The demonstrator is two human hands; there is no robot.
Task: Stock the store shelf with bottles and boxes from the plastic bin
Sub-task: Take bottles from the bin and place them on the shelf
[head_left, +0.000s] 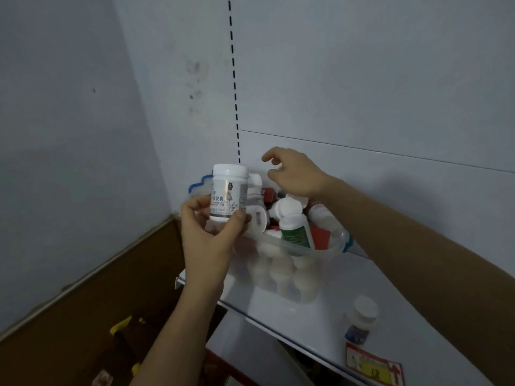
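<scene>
Pale blue-grey wall (69,121) at left, meeting white shelving back panel (362,79) with slotted upright (235,87) running down toward shelf level.

White shelf (348,285), flat, front edge angled down to the right; red and yellow price tag (374,367) on front lip.

Clear plastic bin (315,260), blue clips at either end, standing on shelf against back panel. Contents: mixed white bottles, one with green label (294,232) lying tilted on top, red boxes (320,237) among them; several white bottles visible through front wall. Exact count not readable.

White-capped bottle (362,316), upright on shelf, right of bin and apart from it, near front edge; label blurred.

Left hand (207,238), raised in front of bin's left end, thumb and fingers wrapped round base of white bottle with grey label (229,192). Bottle upright, white cap on top, printed face toward camera, held above bin rim.

Right hand (292,174), above rear part of bin, fingers loosely curled and spread, holding nothing, not touching contents so far as visible. Forearm stretched in from lower right.

Hands apart, left nearer camera.

Brown floor (83,316) below left, yellow objects (121,325) on it, blurred. Lower shelf area dark, unclear.
</scene>
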